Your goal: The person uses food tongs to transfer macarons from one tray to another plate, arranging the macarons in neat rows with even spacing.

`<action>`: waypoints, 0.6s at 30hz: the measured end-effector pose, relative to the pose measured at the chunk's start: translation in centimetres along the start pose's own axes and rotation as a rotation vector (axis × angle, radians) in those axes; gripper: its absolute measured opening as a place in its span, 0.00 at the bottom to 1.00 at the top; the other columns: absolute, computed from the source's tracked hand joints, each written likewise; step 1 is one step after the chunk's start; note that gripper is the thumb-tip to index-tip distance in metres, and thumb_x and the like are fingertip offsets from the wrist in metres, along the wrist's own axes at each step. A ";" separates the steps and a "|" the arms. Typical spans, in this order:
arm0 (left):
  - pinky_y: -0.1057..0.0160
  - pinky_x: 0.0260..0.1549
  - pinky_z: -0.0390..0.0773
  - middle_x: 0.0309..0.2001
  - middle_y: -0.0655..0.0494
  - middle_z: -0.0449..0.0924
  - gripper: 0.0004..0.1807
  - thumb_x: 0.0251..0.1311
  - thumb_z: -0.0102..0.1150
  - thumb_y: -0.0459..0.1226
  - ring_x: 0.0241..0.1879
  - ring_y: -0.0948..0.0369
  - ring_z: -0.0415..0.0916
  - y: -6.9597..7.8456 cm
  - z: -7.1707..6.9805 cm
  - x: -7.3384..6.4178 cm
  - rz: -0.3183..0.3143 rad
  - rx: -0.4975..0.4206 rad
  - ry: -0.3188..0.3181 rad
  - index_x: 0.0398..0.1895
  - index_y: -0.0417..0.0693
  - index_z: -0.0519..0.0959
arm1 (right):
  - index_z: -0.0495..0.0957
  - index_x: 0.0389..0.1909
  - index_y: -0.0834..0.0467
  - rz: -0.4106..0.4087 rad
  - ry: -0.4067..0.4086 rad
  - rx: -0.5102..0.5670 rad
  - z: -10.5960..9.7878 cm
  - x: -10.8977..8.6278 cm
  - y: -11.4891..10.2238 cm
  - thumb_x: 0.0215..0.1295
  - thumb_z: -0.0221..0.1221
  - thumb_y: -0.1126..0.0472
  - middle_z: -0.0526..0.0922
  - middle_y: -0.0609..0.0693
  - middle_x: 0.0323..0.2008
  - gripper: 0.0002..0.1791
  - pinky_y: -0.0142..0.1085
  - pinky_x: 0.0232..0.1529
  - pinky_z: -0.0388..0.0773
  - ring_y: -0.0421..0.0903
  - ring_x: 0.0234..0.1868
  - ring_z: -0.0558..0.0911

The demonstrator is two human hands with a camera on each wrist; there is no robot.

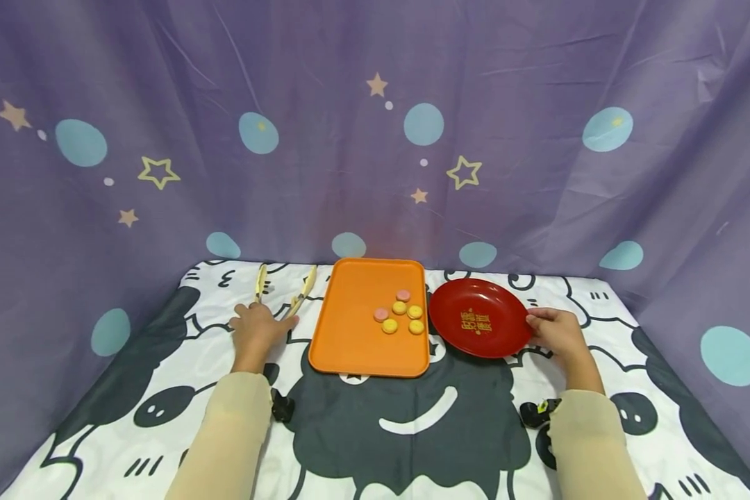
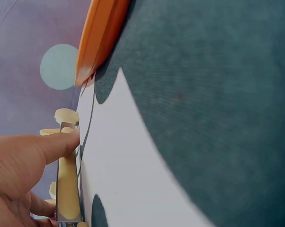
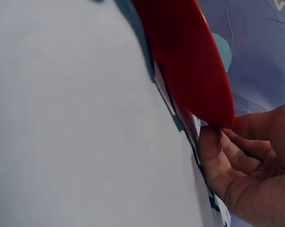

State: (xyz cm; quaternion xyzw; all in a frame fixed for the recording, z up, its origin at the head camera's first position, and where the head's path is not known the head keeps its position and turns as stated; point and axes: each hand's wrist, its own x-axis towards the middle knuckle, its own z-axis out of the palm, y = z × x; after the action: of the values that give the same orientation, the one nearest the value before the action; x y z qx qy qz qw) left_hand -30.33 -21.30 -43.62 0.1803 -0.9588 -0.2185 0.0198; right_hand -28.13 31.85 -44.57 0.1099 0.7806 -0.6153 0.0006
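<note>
At the left of the head view, my left hand (image 1: pixel 259 332) grips a pair of tongs (image 1: pixel 303 290) with pale yellow tips, their two arms spread apart and pointing away from me. The left wrist view shows the thumb laid over one metal arm of the tongs (image 2: pixel 68 184) and other fingers behind it. On the right, my right hand (image 1: pixel 559 333) pinches the near right rim of a red plate (image 1: pixel 450 312) that has gold characters in its middle. Seen from the right wrist, the thumb is above the plate's rim (image 3: pixel 199 71) and the fingers are curled below.
Between the hands lies an orange tray (image 1: pixel 350 347), close beside the plate. Several small yellow cookies (image 1: pixel 389 326) and two pink cookies (image 1: pixel 403 295) sit on its right half. A purple curtain (image 1: pixel 325 139) hangs behind the table with its sheep-print cloth (image 1: pixel 406 444).
</note>
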 end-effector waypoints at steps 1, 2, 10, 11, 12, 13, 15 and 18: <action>0.37 0.51 0.71 0.55 0.23 0.60 0.49 0.59 0.68 0.57 0.55 0.28 0.63 0.0 0.0 0.0 0.003 0.002 0.005 0.59 0.16 0.66 | 0.67 0.64 0.80 -0.002 -0.003 0.001 0.0 0.0 -0.1 0.75 0.53 0.68 0.82 0.51 0.36 0.24 0.34 0.34 0.84 0.39 0.29 0.84; 0.37 0.51 0.71 0.55 0.22 0.60 0.49 0.59 0.68 0.57 0.55 0.28 0.63 0.0 0.0 0.1 0.006 0.004 0.009 0.59 0.16 0.66 | 0.67 0.64 0.80 -0.001 -0.003 -0.001 0.0 0.0 -0.1 0.75 0.53 0.68 0.82 0.50 0.36 0.24 0.34 0.34 0.84 0.39 0.29 0.84; 0.37 0.53 0.70 0.56 0.23 0.61 0.47 0.59 0.67 0.56 0.55 0.30 0.63 0.1 0.1 0.3 0.001 -0.008 0.005 0.59 0.17 0.68 | 0.69 0.64 0.77 0.045 0.027 0.024 -0.1 0.0 -0.3 0.75 0.54 0.68 0.82 0.47 0.34 0.23 0.34 0.34 0.84 0.39 0.29 0.84; 0.37 0.53 0.70 0.56 0.23 0.61 0.47 0.59 0.68 0.56 0.55 0.30 0.63 0.1 0.0 0.4 0.001 -0.009 0.006 0.59 0.18 0.68 | 0.68 0.64 0.78 0.044 0.026 0.022 -0.1 0.0 -0.2 0.75 0.54 0.67 0.82 0.47 0.34 0.23 0.34 0.34 0.84 0.38 0.29 0.84; 0.37 0.53 0.70 0.55 0.23 0.62 0.47 0.59 0.67 0.56 0.55 0.30 0.63 0.1 0.0 0.4 0.000 -0.008 0.007 0.59 0.18 0.69 | 0.69 0.64 0.77 0.046 0.029 0.025 -0.1 0.0 -0.2 0.75 0.54 0.67 0.82 0.46 0.34 0.22 0.34 0.34 0.84 0.39 0.29 0.84; 0.37 0.53 0.70 0.55 0.23 0.62 0.46 0.59 0.67 0.56 0.55 0.30 0.63 0.1 0.0 0.4 0.000 -0.007 0.009 0.59 0.18 0.69 | 0.69 0.64 0.77 0.046 0.028 0.025 -0.1 0.0 -0.2 0.75 0.55 0.67 0.82 0.46 0.34 0.22 0.34 0.34 0.84 0.39 0.30 0.84; 0.37 0.52 0.70 0.54 0.23 0.62 0.45 0.59 0.67 0.55 0.55 0.30 0.63 0.1 -0.1 0.4 -0.002 -0.005 0.014 0.58 0.18 0.70 | 0.69 0.64 0.76 0.042 0.026 0.025 -0.1 0.0 -0.1 0.75 0.55 0.67 0.82 0.47 0.35 0.22 0.35 0.35 0.84 0.39 0.30 0.84; 0.37 0.52 0.70 0.54 0.23 0.62 0.44 0.59 0.67 0.55 0.56 0.30 0.63 0.1 -0.1 0.4 -0.019 -0.009 0.015 0.57 0.19 0.70 | 0.70 0.64 0.76 0.041 0.026 0.027 0.1 0.1 0.0 0.75 0.55 0.67 0.82 0.48 0.36 0.22 0.35 0.35 0.84 0.39 0.31 0.84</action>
State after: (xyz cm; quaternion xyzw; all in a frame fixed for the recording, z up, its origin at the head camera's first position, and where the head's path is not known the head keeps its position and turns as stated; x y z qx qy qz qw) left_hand -30.70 -21.39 -43.45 0.1907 -0.9560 -0.2214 0.0258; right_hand -28.22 31.81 -44.62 0.1336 0.7699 -0.6240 0.0015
